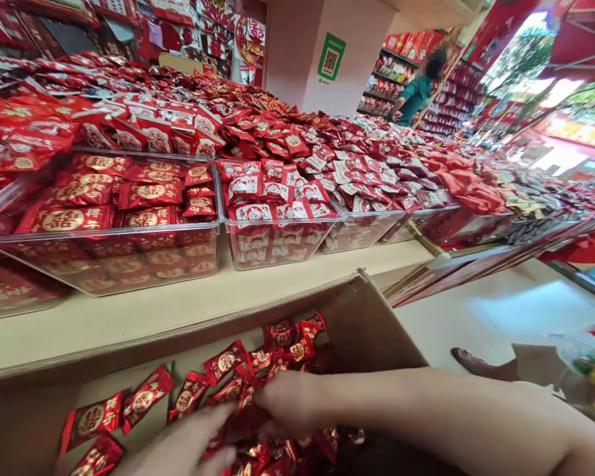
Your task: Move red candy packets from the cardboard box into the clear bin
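Below me is a deep cardboard box (377, 324) with red wrapped candies (227, 361) on its bottom, their foil printed with gold round emblems. My left hand (186, 439) reaches in from the bottom edge, slightly blurred. Its fingers are stretched out, the thumb apart from them, beside the candy pile. From the right, my right hand (290, 403) reaches across the box with its fingers curled down around candies in the pile. Its fingertips are partly hidden among dark red wrappers between the two hands.
Behind the box, a cream ledge (178, 301) bears clear plastic bins (178, 254) heaped with red packets. A white pillar (297, 53) carries a green QR sign (332, 57). A person in green (414, 96) stands farther back. A shoe (476, 363) shows on the floor at right.
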Tool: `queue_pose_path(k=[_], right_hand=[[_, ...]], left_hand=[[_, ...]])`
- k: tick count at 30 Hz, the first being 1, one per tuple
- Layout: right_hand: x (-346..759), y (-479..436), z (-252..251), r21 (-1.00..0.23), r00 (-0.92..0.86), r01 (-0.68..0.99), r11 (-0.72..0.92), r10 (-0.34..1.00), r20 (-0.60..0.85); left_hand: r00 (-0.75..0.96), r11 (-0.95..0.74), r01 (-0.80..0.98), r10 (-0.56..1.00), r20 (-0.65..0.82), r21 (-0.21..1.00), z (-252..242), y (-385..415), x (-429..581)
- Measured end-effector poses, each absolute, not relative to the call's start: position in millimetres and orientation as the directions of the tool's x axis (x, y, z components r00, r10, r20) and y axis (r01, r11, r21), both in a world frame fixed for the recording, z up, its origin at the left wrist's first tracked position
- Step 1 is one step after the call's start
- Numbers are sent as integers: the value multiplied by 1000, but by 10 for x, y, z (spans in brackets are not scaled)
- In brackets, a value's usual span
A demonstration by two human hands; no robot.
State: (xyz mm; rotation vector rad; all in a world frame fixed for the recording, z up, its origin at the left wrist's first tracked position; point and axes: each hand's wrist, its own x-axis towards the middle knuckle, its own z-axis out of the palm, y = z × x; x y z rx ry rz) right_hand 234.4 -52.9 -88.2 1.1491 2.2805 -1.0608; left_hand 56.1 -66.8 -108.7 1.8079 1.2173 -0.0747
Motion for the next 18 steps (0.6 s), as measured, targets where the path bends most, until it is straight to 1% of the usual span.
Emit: queue_pose_path(k=[1,2,3,4,5,7,9,10,12,13,14,15,16,17,18], right_hand=[[2358,-497,-801,-573,-625,770,282,519,-583],[2370,-478,-726,-693,-655,705,149,512,-556],[2380,-471,-659,-792,-673,610,-6,524,-522],[2388,-473,-601,-846,-683,509,-162,522,-511],[2396,-481,-551,-860,-687,416,-296,517,-511],[2410,-501,-470,-837,-711,272,-474,487,-507],[2423,-514,-401,-806,-769,158,-570,441,-463],[2428,-516,-366,-797,-798,115,-593,423,-430],[2434,-516,-294,-816,-821,88,-571,423,-384],[2435,-517,-259,-861,-807,103,-498,464,-365],[2434,-521,-225,-918,-778,145,-370,531,-337],[2432,-528,-196,-958,-737,212,-194,612,-287],[2431,-538,-171,-955,-694,295,5,689,-211],[2431,-550,-151,-909,-656,375,184,745,-120],[2433,-562,-136,-848,-633,431,310,773,-39]], left_hand=[[547,-43,690,684,-482,722,-968,-608,597],[589,13,600,669,-453,800,-848,-555,631],[615,81,543,639,-462,836,-735,-511,659],[618,127,501,640,-456,856,-634,-480,677],[598,179,473,654,-463,863,-546,-461,686],[565,279,420,664,-490,863,-415,-455,676],[562,382,355,642,-521,853,-332,-470,649],[566,421,320,633,-527,849,-303,-479,636],[568,482,269,620,-541,834,-257,-489,614],[559,508,246,621,-549,825,-240,-491,606],[546,532,217,629,-554,818,-226,-491,599],[530,548,182,644,-551,816,-216,-490,592],[506,553,143,672,-540,821,-209,-487,585],[469,541,100,714,-519,835,-205,-483,579],[422,512,58,766,-485,857,-205,-477,574]])
